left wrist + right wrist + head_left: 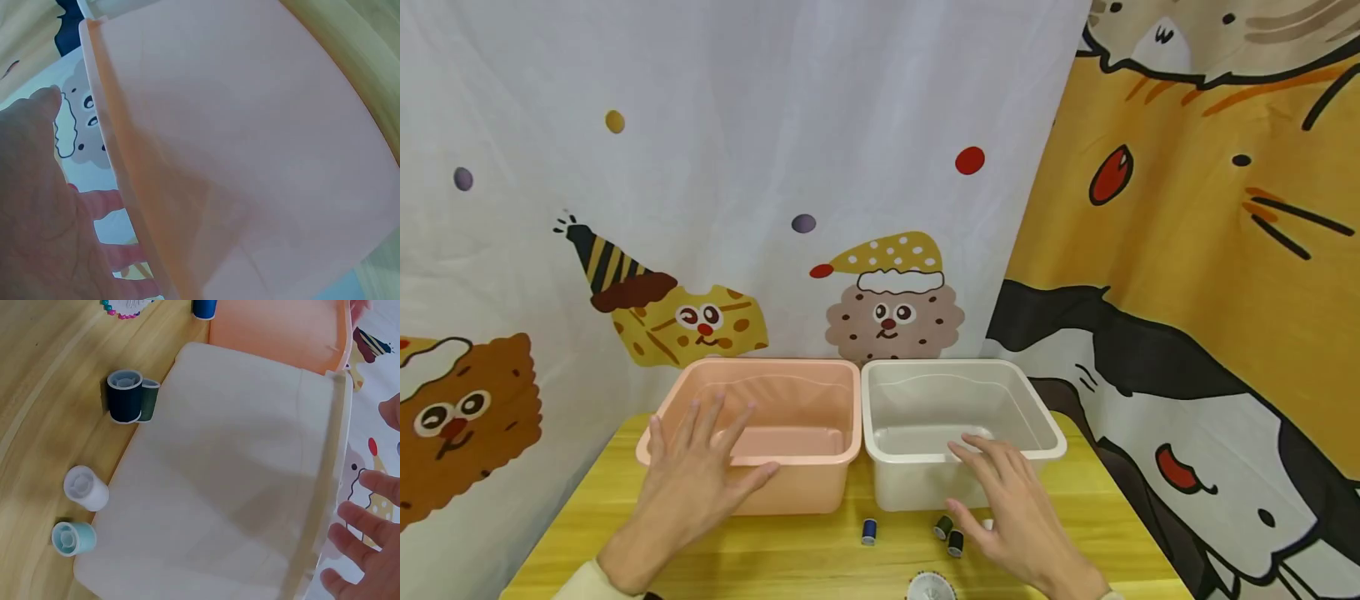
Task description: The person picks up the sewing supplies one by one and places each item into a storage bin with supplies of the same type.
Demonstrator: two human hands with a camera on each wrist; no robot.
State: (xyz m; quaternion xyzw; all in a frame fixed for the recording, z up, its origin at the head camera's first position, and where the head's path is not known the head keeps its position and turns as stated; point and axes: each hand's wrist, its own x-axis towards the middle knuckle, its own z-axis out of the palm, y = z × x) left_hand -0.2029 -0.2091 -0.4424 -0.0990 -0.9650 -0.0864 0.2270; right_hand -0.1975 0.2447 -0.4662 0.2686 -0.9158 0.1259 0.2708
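My left hand [688, 479] is held with spread fingers over the near rim of the peach plastic bin [797, 483]; nothing is in it. In the left wrist view that bin's outer wall [262, 125] fills most of the picture. Over the front of the off-white bin [910, 487] hovers my right hand [1018, 517], fingers loosely bent and holding nothing. Thread spools stand before the bins: blue [868, 532], dark green [943, 527] and black [955, 544]. The right wrist view adds a white spool [86, 489] and a mint spool [74, 539], largely hidden by my hand in the head view.
A white disc [931, 587] edged with coloured beads lies at the wooden table's [760, 558] near side. Both bins stand side by side against a printed curtain [737, 167]. Their visible insides show bare floors.
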